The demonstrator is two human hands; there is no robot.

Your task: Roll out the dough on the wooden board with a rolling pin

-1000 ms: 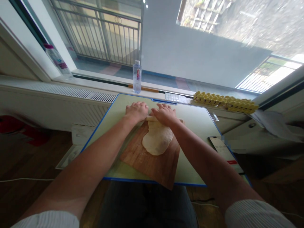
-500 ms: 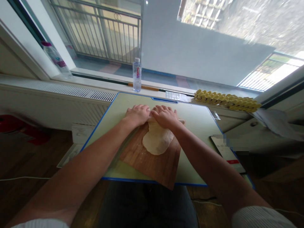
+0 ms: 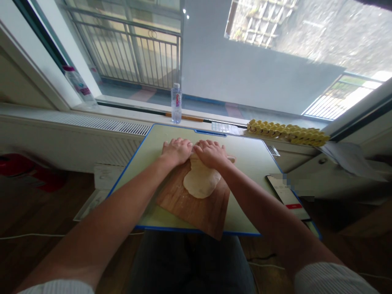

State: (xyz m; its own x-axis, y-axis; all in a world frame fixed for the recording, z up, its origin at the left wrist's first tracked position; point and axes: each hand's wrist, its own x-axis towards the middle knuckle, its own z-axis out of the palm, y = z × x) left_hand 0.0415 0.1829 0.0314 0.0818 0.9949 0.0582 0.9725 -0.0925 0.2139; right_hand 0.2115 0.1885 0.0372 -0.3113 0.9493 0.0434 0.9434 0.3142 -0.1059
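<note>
A pale, flattened sheet of dough [image 3: 200,183] lies on a brown wooden board [image 3: 196,214]. Across its far end runs a rolling pin [image 3: 232,159], mostly hidden beneath my hands, its right end poking out. My left hand [image 3: 177,151] is closed over the pin's left part. Beside it, my right hand [image 3: 211,153] curves over the pin to the right, the thumbs of both hands close together. The board rests askew on a small pale-green table [image 3: 245,183] with a blue rim, one corner jutting past the near edge.
A clear bottle [image 3: 176,104] stands on the windowsill behind the table, another bottle [image 3: 80,87] farther left. Yellow scalloped packaging [image 3: 286,132] sits on the right of the sill. A dark-edged phone or tablet [image 3: 288,198] lies at the table's right edge. A red fire extinguisher [image 3: 33,171] is at left.
The camera view has tilted slightly, so the surroundings sit lower in the picture. Both hands stay on the rolling pin at the dough's far end, with little visible movement over the board.
</note>
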